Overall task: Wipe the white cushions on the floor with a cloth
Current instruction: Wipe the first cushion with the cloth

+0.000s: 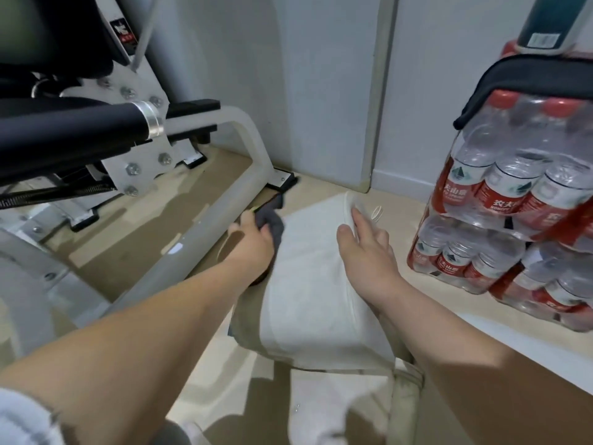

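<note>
White cushion (308,284) lies on the floor (324,187) directly under and between the two hands, its broad face turned up and its long axis running away from the person. The left hand (253,242) grips a dark grey cloth (275,225), fingers curled around the bunched fabric. The grip sits at the cushion's far left edge, and the cloth touches the cushion there, with a loose tail of it trailing beyond the knuckles toward the wall.

To the right of the grip, across the width of the cushion, the right hand (369,248) rests on the cushion's far right edge. Its fingers are straight and spread, its thumb is held out to the side, and it holds nothing; the fingertips reach the piped seam.

Just left of the grip, almost touching the wrist, runs the pale grey tube of an exercise machine frame (205,226), with its black padded bar higher up and farther left.

Nearer the person than the grip, a tan padded piece (244,326) shows under the cushion's left corner, and a second white cushion (321,409) lies blurred at the bottom of the view.

Well to the right of both hands, stacked packs of bottled water (500,191) with red labels stand on a white ledge (519,345).
</note>
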`<state>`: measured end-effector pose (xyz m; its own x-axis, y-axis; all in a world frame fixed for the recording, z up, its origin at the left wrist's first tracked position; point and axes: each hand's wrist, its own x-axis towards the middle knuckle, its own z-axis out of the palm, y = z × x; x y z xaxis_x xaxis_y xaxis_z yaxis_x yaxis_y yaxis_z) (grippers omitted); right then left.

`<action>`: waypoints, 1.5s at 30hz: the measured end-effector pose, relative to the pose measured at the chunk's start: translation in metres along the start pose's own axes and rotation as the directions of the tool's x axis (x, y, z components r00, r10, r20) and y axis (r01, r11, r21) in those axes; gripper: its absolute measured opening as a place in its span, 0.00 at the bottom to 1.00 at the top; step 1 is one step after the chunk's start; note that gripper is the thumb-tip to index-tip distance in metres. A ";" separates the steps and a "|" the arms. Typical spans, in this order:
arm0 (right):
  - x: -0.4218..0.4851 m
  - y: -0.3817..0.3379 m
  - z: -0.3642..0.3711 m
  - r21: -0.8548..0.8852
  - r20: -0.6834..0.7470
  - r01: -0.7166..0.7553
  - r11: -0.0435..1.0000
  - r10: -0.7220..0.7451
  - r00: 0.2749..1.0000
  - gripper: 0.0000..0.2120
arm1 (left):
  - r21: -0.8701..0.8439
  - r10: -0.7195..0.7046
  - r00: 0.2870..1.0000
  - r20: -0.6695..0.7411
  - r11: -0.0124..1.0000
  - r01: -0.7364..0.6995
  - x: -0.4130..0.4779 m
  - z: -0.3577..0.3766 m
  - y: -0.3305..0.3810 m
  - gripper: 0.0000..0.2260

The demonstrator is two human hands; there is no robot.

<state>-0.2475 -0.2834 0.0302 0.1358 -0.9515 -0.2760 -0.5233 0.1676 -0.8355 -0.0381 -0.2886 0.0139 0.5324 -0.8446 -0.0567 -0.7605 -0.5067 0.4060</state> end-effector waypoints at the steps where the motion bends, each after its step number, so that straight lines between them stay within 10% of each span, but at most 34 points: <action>1: 0.000 -0.001 0.000 -0.010 -0.007 0.008 1.000 -0.008 1.000 0.28 | 0.024 -0.072 0.997 0.026 0.997 0.072 0.002 -0.002 -0.005 0.12; 10: 0.004 0.008 -0.002 0.010 -0.039 -0.004 1.000 0.004 0.999 0.26 | -0.278 0.555 0.831 0.029 0.803 -0.527 -0.060 -0.012 0.065 0.07; 20: 0.004 -0.002 0.005 0.000 -0.026 0.001 1.000 -0.001 1.000 0.25 | -0.102 0.199 0.979 0.051 0.976 -0.193 -0.074 -0.036 -0.032 0.05; 27: 0.013 0.009 0.009 -0.135 -0.062 0.085 0.987 -0.094 0.994 0.31 | -0.270 0.376 0.925 0.043 0.896 -0.352 -0.117 -0.021 0.034 0.07; 32: 0.006 0.012 -0.001 -0.036 -0.001 0.058 0.998 -0.058 0.998 0.29 | -0.284 0.555 0.752 0.355 0.831 -0.479 -0.209 -0.027 -0.010 0.09; 37: 0.005 0.003 0.005 0.086 -0.019 -0.006 0.996 0.008 1.000 0.25 | -0.458 0.306 0.952 0.017 0.849 -0.265 -0.153 -0.073 0.014 0.12; 41: 0.003 0.003 0.006 0.084 -0.010 -0.027 0.996 0.028 1.000 0.25 | -0.396 0.282 0.919 -0.277 0.838 -0.376 -0.074 -0.103 0.063 0.07; 45: 0.006 -0.002 0.021 0.072 -0.012 -0.010 0.997 0.011 1.000 0.26 | -0.197 0.300 0.953 0.040 0.937 -0.287 -0.026 -0.048 0.079 0.14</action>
<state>-0.2283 -0.2841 0.0198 0.1198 -0.9528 -0.2791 -0.4624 0.1952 -0.8649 -0.0940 -0.2987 0.0915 0.2643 -0.9639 0.0318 -0.7926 -0.1983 0.5766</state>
